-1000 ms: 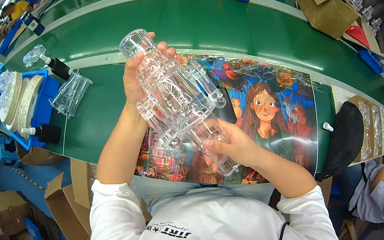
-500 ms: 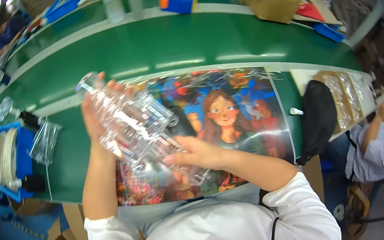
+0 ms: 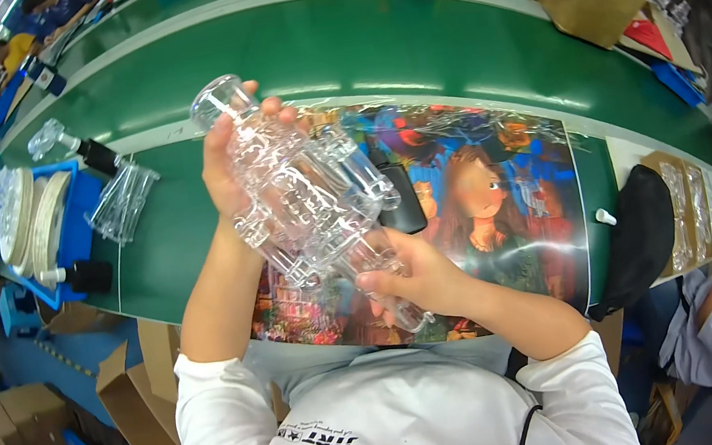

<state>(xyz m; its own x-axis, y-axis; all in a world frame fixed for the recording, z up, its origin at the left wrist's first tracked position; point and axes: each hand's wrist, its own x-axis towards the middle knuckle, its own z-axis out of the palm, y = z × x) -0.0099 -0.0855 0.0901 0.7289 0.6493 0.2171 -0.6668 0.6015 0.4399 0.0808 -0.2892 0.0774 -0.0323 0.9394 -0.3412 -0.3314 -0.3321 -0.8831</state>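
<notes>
Left hand [image 3: 227, 164] and right hand [image 3: 409, 277] clenched, raised.

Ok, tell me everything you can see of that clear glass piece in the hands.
The clear glass piece is a tall, colourless, see-through tube with a wider chambered middle, side tubes and a round open mouth at its upper end. It looks intact and is held tilted above the colourful picture mat, mouth toward the upper left. The left hand grips its upper part; the right hand holds its lower end. Nothing else touches it.

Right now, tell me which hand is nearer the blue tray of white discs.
Left. The left hand grips the upper end of the clear glass piece, on the side of the blue tray. The right hand holds its lower end, farther away.
</notes>
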